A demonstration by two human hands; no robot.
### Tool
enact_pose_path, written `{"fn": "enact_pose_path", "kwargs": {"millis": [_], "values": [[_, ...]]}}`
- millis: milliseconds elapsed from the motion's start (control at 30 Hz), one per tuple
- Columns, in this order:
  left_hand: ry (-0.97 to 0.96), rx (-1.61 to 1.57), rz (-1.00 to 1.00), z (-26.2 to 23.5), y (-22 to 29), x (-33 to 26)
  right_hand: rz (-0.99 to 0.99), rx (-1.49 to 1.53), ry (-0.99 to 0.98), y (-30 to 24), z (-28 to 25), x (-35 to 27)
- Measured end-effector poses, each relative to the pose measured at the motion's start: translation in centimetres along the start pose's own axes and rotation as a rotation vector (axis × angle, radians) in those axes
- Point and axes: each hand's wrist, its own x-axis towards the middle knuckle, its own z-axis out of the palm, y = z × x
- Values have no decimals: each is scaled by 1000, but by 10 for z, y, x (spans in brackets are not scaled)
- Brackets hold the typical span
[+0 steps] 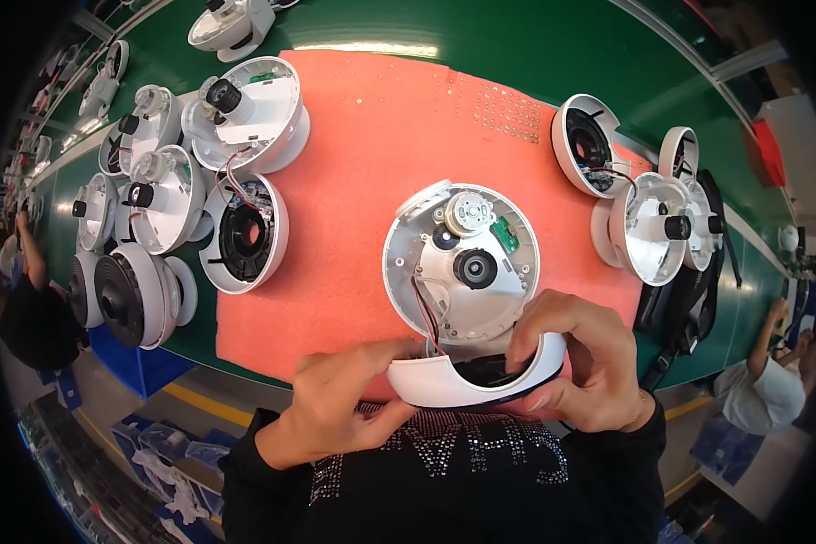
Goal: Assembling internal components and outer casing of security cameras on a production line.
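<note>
Both my hands are on the white curved shell point(444, 379) at the near edge of the orange mat point(372, 136), just in front of my chest. Left hand point(335, 408) cups its left end from below, thumb along the rim. Right hand point(578, 363) is clamped over the right end, fingers curled into the dark opening, so both are grasping the shell.

Red and black wires point(423, 313) run from it up to the open round housing point(462, 258) lying flat on the mat, touching the shell's far side. Inside the housing: a silver motor point(470, 213), a black round hub point(474, 268), a small green circuit board point(505, 235).

Progress, my read: motor and board look seated and wired, but the shell is not closed onto the housing yet, so joining the two halves is what's left. I can't tell whether any screws are in.

Left of the mat, a cluster of open white units point(245, 118) with black parts sits on the green bench point(535, 45); more similar units point(653, 222) lie at the right edge. Other people are at the far left and far right.
</note>
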Motion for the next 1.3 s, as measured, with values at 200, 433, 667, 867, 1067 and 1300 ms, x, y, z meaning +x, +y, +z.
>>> {"fn": "enact_pose_path", "kwargs": {"millis": [200, 433, 667, 867, 1067, 1300], "values": [[6, 42, 7, 1, 3, 2, 61, -84, 88, -5, 6, -4], [18, 5, -48, 0, 6, 2, 132, -207, 76, -14, 9, 0], [3, -361, -203, -2, -1, 1, 85, -52, 8, -7, -5, 2], [76, -487, -249, 1, -1, 2, 57, -52, 31, -13, -5, 5], [230, -820, -372, 1, -2, 2, 45, -3, 10, -4, -6, 7], [183, -777, -463, -1, 0, 14, 232, 144, 57, -11, -7, 13]]}}
